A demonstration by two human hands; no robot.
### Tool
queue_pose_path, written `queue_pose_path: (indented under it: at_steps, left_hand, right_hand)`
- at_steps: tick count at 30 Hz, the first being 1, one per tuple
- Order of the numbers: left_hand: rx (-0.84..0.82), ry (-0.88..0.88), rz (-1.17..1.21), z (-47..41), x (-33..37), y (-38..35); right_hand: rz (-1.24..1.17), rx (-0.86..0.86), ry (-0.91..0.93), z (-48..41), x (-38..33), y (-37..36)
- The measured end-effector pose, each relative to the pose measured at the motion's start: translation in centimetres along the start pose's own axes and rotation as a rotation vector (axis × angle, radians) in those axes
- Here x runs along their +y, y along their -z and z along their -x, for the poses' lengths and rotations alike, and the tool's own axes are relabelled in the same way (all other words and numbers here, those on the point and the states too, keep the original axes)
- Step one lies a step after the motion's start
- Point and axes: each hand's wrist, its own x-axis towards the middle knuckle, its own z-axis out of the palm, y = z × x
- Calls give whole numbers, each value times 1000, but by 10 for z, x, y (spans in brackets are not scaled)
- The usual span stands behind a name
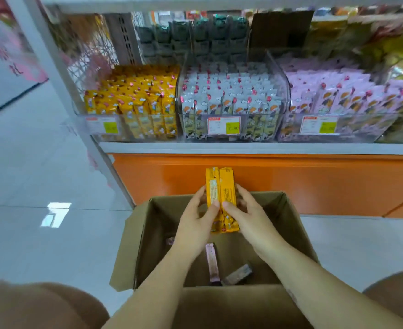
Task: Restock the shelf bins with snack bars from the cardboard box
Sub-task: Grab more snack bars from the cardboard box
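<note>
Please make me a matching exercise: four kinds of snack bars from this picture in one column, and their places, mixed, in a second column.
Bars:
1. yellow bars
2. pink bar
3. grey bars
4. lilac bars

Places:
a. right bin
b. lying in the box
c. middle bin
d. held by left hand and right hand

Pairs: 1-d, 2-b, 3-c, 4-a

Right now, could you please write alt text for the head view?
A left hand and right hand hold a bundle of yellow snack bars above an open cardboard box. Behind, clear shelf bins hold yellow, white and lilac bars.
</note>
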Motion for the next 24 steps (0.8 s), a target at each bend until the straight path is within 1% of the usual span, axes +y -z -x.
queue_pose_path:
  at_steps: [2, 5, 9, 11, 16, 18, 21, 24]
  left_hand:
    - [33, -78, -15, 2, 25, 15]
    - [77, -165, -41, -3, 60, 42]
    - [165, -256, -27, -18, 100, 85]
    - [195, -283, -3, -29, 116, 105]
    - [213, -252, 266, -73, 127, 137]
    - [265, -229, 337, -92, 126, 150]
    - [360, -224, 368, -118, 124, 176]
    - [455, -245, 433, -140, 119, 203]
  right_hand:
    - [-14, 5, 89, 2, -25, -8]
    - [-53, -11, 169, -2, -65, -23]
    - [-86, -53, 261, -24, -115, -49]
    - [-74, -48, 298, -39, -135, -62]
    - [47, 17, 417, -83, -170, -90]
    - [155, 69, 497, -109, -180, -98]
    - [492, 189, 640, -149, -195, -104]
    - [744, 267, 682, -182, -206, -107]
